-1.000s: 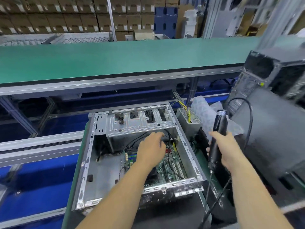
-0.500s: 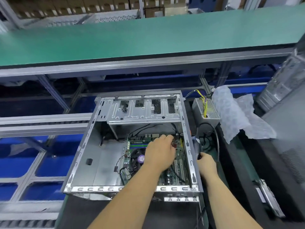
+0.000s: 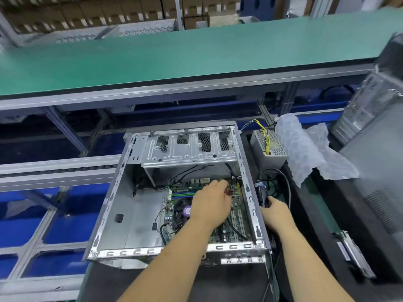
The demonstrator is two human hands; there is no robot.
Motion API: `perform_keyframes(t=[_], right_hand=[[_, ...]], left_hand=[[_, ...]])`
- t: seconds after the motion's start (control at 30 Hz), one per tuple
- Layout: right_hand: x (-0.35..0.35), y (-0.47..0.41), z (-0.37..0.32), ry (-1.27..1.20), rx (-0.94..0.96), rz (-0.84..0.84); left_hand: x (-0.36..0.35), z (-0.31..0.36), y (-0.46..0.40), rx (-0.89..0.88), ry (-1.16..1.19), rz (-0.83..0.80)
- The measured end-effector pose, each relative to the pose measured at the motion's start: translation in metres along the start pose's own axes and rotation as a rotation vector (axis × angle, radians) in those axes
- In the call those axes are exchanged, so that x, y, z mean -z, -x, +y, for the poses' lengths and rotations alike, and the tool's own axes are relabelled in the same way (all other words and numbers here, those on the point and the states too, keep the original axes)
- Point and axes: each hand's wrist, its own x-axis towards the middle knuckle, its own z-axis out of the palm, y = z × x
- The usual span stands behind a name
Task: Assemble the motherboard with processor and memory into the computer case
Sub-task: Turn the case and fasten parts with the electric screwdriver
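Note:
An open silver computer case [image 3: 117, 188] lies on its side on the dark bench. A green motherboard [image 3: 236, 203] with a round black CPU fan [image 3: 182, 211] and memory sticks [image 3: 183, 194] lies in its right half. My left hand [image 3: 210, 207] reaches into the case over the board, fingertips bent down near a red part at the board's far right. My right hand [image 3: 275, 215] is just outside the case's right wall and grips a black electric screwdriver [image 3: 261, 191], which stands beside the wall with its cable looping behind.
A grey power supply [image 3: 269, 147] with yellow wires sits behind the screwdriver. Crumpled bubble wrap [image 3: 305, 153] lies to its right, next to another grey tower case [image 3: 381, 171]. A green conveyor [image 3: 174, 57] runs across the back. A metal bracket [image 3: 353, 256] lies at right.
My right hand brought the screwdriver down from raised at the right to beside the case's right wall. My left hand stayed on the motherboard. The view shifted left.

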Motion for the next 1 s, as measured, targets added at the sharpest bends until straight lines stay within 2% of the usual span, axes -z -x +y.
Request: perform_keyframes(t=[0.17, 0.27, 0.33, 0.4, 0.47, 0.57, 0.63, 0.73, 0.87, 1.0], right_hand=[[0.004, 0.02, -0.008, -0.044, 0.001, 0.013], [0.012, 0.041, -0.019, -0.05, 0.066, 0.109], [0.017, 0.057, -0.028, -0.06, 0.133, 0.198], [0.013, 0.071, -0.04, -0.09, 0.175, 0.208], [0.0, 0.086, -0.051, 0.005, 0.179, 0.17], [-0.023, 0.098, -0.055, 0.277, 0.186, 0.333], [-0.029, 0.1, -0.056, 0.329, 0.19, 0.417], [-0.03, 0.092, -0.062, 0.376, 0.175, 0.437], [-0.028, 0.07, -0.081, 0.415, 0.225, 0.401], [-0.023, 0.036, -0.112, 0.479, 0.363, 0.315]], left_hand=[[0.017, -0.013, 0.005, -0.02, 0.036, 0.056], [0.034, -0.037, 0.008, -0.068, -0.083, 0.048], [0.049, -0.06, 0.012, -0.038, -0.162, 0.05], [0.064, -0.086, 0.013, -0.02, -0.276, 0.065], [0.078, -0.108, 0.015, -0.03, -0.384, 0.064], [0.089, -0.134, 0.024, -0.005, -0.432, 0.027], [0.084, -0.149, 0.035, 0.046, -0.402, -0.014], [0.076, -0.16, 0.046, 0.14, -0.304, -0.131], [0.078, -0.159, 0.051, 0.205, -0.184, -0.168], [0.078, -0.146, 0.052, 0.367, -0.014, -0.163]])
